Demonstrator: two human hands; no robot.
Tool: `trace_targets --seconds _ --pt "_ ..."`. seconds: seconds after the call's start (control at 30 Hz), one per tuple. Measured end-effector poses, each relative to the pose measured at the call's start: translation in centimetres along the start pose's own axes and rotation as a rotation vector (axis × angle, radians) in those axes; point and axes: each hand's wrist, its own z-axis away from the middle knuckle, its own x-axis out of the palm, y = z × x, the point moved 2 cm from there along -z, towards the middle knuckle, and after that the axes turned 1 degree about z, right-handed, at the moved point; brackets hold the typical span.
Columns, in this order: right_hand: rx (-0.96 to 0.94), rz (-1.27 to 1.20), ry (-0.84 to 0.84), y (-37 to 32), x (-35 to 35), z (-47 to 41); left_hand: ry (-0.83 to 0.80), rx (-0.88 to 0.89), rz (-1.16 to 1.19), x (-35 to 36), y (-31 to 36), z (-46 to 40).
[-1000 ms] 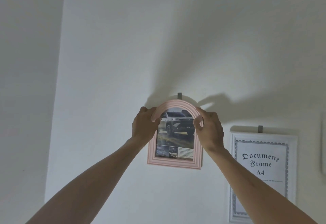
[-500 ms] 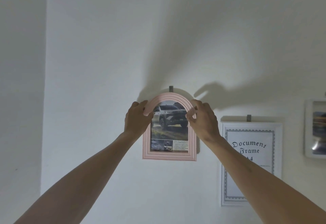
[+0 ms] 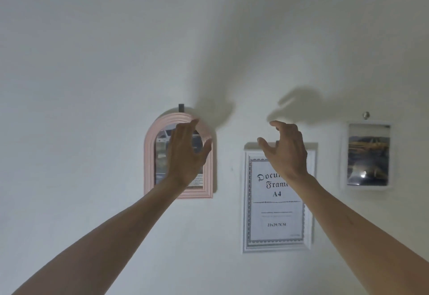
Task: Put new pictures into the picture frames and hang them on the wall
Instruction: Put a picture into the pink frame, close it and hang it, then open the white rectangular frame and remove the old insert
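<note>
A pink arched picture frame (image 3: 149, 155) with a car picture hangs on the white wall from a dark hook (image 3: 181, 107). My left hand (image 3: 186, 153) is raised in front of it, fingers relaxed and spread, holding nothing and hiding much of the picture. My right hand (image 3: 286, 150) hovers to the right, in front of the top of a white A4 document frame (image 3: 276, 213), fingers loosely curved and empty. A small white frame (image 3: 368, 155) with a yellow car picture hangs further right on a round knob (image 3: 366, 115).
The white wall (image 3: 92, 85) spreads bare to the left of and above the three frames. Shadows of both hands fall on the wall above them.
Both hands have let go of the pink arched frame, which stays on its hook. My right hand has moved right in front of the document frame. The view has shifted right.
</note>
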Motion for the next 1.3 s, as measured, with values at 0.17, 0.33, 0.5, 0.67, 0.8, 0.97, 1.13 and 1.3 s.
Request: trace_targets --seconds 0.17,0.33,0.5,0.67,0.8,0.97,1.13,1.3 --pt "0.179 -0.024 -0.106 7.9 -3.8 0.1 -0.136 -0.187 0.123 5.6 4.2 2.8" --pt "0.284 -0.103 -0.24 14.2 -5.5 0.9 -0.251 -0.445 0.153 9.5 5.4 5.5" --pt "0.395 -0.272 -0.423 17.4 -5.3 2.7 -0.334 -0.68 0.195 11.5 5.3 7.7" --pt "0.368 -0.355 -0.507 19.0 -3.7 4.7 -0.384 -0.769 0.167 12.6 5.2 10.3" --pt "0.336 -0.407 -0.473 20.1 -3.0 5.2 -0.364 -0.751 0.133 12.9 6.1 10.9" --pt "0.304 -0.435 -0.482 20.5 -3.0 5.3 -0.3 -0.775 0.092 12.8 6.9 10.8" --pt "0.31 -0.426 -0.513 20.3 -3.6 6.4 -0.341 -0.788 0.076 11.6 7.2 11.8" --pt "0.347 -0.419 -0.552 19.6 -3.9 9.5 -0.392 -0.861 0.124 9.6 7.0 14.5"
